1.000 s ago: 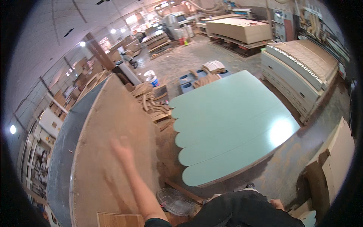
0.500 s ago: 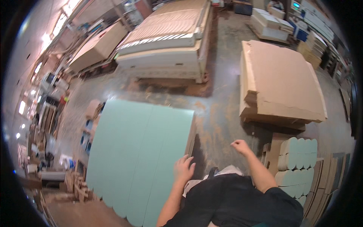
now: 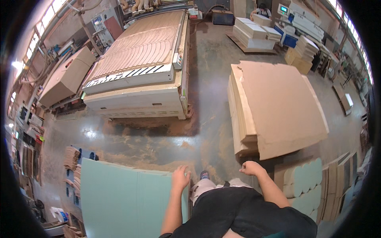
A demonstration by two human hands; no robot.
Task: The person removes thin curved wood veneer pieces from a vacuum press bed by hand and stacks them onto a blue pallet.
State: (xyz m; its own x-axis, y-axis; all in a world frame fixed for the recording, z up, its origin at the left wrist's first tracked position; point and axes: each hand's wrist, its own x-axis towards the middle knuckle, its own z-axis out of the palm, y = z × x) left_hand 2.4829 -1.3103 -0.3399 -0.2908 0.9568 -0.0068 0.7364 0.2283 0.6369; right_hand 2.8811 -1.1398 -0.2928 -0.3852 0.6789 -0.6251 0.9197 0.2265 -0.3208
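At the lower left lies a stack of pale green boards (image 3: 123, 194), its top face broad and flat with thin seams. Over the right far corner of that stack is my left hand (image 3: 181, 177), fingers apart and holding nothing; whether it touches the board I cannot tell. My right hand (image 3: 252, 168) hangs in the air in front of my body with its fingers curled in, and nothing shows in them. Beyond it stands a tall stack of boards topped by a brown sheet (image 3: 283, 109).
A large flatbed machine (image 3: 135, 105) carries a panel cut into curved strips (image 3: 139, 47). Scalloped green pieces (image 3: 305, 178) are piled at my right. White-topped stacks (image 3: 254, 33) sit farther back, near another person (image 3: 262, 12). Sawdust covers parts of the floor (image 3: 210, 79).
My view has tilted up and turned somewhat right, so the machine and brown-topped stack sit lower and farther left. A foot of mine now shows. Both hands keep a similar pose.
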